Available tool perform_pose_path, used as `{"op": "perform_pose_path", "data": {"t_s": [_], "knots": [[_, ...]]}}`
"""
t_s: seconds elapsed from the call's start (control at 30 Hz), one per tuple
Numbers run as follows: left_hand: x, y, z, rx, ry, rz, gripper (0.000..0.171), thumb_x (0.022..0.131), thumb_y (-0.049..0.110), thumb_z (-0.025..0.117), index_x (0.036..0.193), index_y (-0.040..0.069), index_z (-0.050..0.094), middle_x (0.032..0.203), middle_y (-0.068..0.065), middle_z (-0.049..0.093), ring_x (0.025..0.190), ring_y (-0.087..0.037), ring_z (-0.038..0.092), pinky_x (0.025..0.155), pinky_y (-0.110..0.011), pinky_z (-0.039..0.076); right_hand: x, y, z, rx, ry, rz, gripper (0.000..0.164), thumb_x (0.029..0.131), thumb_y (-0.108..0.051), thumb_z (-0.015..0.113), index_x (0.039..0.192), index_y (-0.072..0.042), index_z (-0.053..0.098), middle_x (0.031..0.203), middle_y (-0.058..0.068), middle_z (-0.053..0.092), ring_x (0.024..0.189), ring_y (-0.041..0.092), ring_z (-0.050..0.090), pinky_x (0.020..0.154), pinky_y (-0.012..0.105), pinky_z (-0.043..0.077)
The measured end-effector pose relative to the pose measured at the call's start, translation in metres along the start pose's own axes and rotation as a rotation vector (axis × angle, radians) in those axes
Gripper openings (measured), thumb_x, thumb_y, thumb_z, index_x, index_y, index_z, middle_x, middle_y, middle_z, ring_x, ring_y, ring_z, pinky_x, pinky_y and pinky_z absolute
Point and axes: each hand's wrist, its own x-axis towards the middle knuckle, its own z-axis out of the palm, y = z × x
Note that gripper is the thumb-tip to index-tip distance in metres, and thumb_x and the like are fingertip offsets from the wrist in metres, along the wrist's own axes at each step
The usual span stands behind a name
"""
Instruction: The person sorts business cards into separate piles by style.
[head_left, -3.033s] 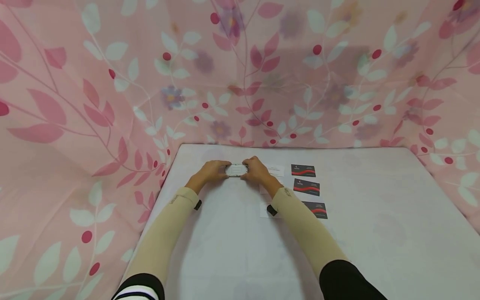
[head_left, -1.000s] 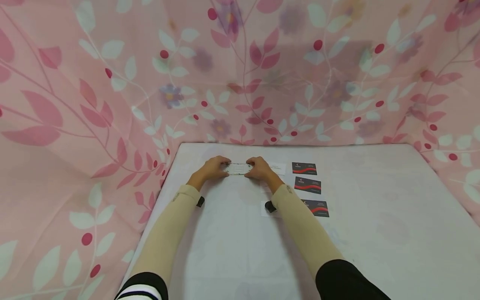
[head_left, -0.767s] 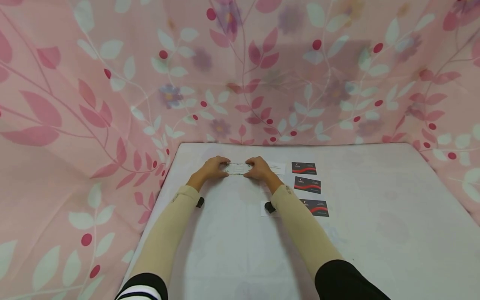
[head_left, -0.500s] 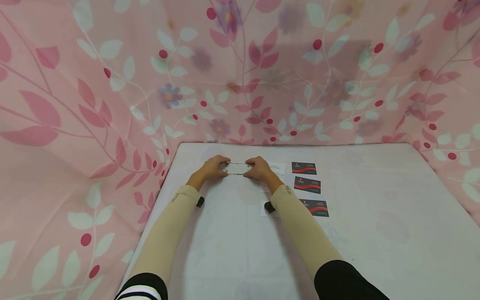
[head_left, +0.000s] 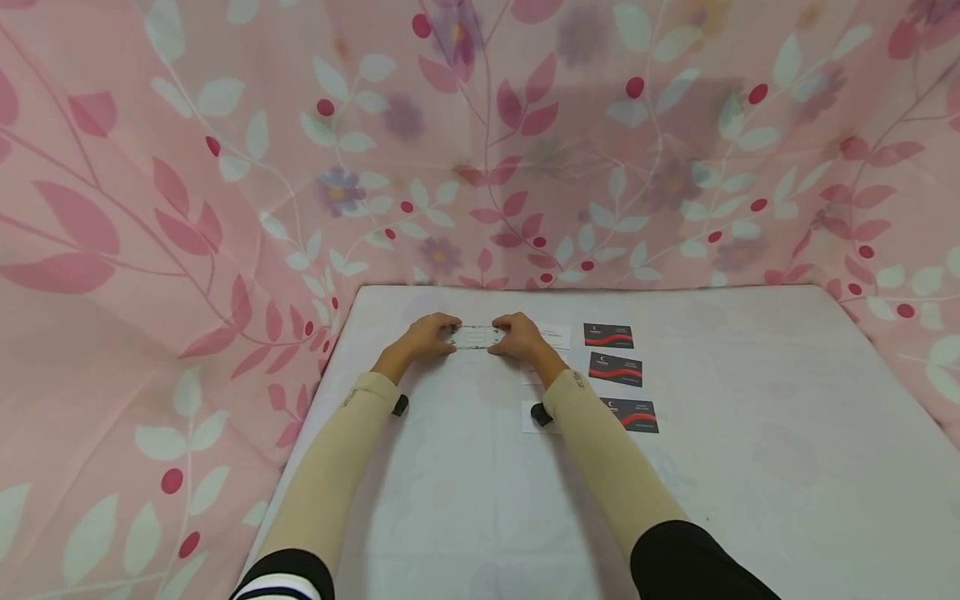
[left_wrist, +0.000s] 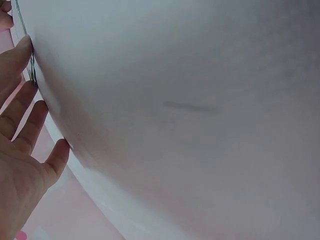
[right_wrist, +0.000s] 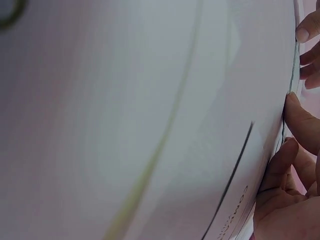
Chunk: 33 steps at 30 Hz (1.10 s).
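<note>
Centrally, a little above the middle of the head view, a white card with a leafy patterned border (head_left: 476, 337) lies lengthwise between two bare hands near the far edge of the table (head_left: 450, 492). The left hand (head_left: 424, 337) has a narrow grip on the card's left end, thumb on the near edge and fingers on the far edge. The right hand (head_left: 522, 340) pinches the right end in the same way. Whether it is one card or several together cannot be told, nor whether it touches the tabletop.

Just right of the right hand, a white printed card (head_left: 555, 336) lies partly hidden behind it. Farther right, three dark cards with red waves run in a column: an upper dark card (head_left: 608, 336), a middle dark card (head_left: 616, 369) set slightly askew, and a lower dark card (head_left: 636, 417), whose left part is covered by the right beige sleeve (head_left: 607, 450). Another white card (head_left: 531, 423) shows partly near the right wrist, beside a small black device (head_left: 541, 414).

The left beige sleeve (head_left: 322, 475) runs to the lower left of the frame. Pink cloth with leaves and flowers (head_left: 480, 125) fills the upper part and both sides.
</note>
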Motion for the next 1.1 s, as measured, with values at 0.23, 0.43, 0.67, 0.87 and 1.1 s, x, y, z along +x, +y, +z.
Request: {"op": "perform_pose_path", "data": {"t_s": [0.23,0.43,0.67,0.87,1.1], "knots": [[-0.0014,0.0005,-0.0018,0.008,0.007,0.006,0.055,0.087,0.017,0.075,0.139,0.011,0.057,0.141,-0.013,0.057,0.134,-0.033,0.049,0.109,-0.055,0.036,-0.0008,-0.0038,-0.0003,-0.02,0.003,-0.006,0.059,0.08,-0.023,0.082,0.134,-0.011,0.062,0.136,0.016,0.053,0.128,0.029,0.049,0.111,0.041,0.038],[-0.0023,0.0009,-0.0034,-0.007,0.008,0.004,0.053,0.087,0.016,0.075,0.136,0.01,0.059,0.14,-0.013,0.058,0.133,-0.033,0.049,0.109,-0.054,0.036,-0.0017,-0.0048,-0.002,0.004,-0.003,0.004,0.057,0.081,-0.02,0.081,0.134,-0.011,0.062,0.138,0.015,0.054,0.13,0.029,0.049,0.111,0.041,0.038],[-0.0004,-0.0014,-0.0014,-0.016,0.006,0.001,0.052,0.087,0.018,0.075,0.137,0.01,0.058,0.141,-0.013,0.057,0.134,-0.033,0.048,0.112,-0.051,0.035,-0.0035,-0.0048,-0.0047,-0.001,-0.01,0.001,0.057,0.082,-0.02,0.08,0.135,-0.01,0.061,0.138,0.015,0.054,0.131,0.03,0.048,0.112,0.042,0.036],[-0.0005,-0.0015,-0.0005,-0.004,0.003,0.001,0.052,0.088,0.018,0.074,0.137,0.009,0.058,0.141,-0.014,0.056,0.135,-0.032,0.048,0.113,-0.048,0.035,-0.0012,-0.0027,-0.0029,-0.009,-0.01,-0.002,0.057,0.083,-0.021,0.08,0.135,-0.01,0.061,0.137,0.015,0.055,0.13,0.029,0.049,0.112,0.041,0.036],[-0.0009,0.0008,0.0001,0.013,0.007,0.009,0.052,0.089,0.017,0.074,0.137,0.006,0.057,0.142,-0.014,0.056,0.137,-0.031,0.046,0.114,-0.046,0.033,0.0006,-0.0013,-0.0013,-0.025,-0.005,-0.006,0.056,0.083,-0.021,0.08,0.135,-0.01,0.061,0.136,0.014,0.054,0.128,0.028,0.05,0.111,0.04,0.038]]}}
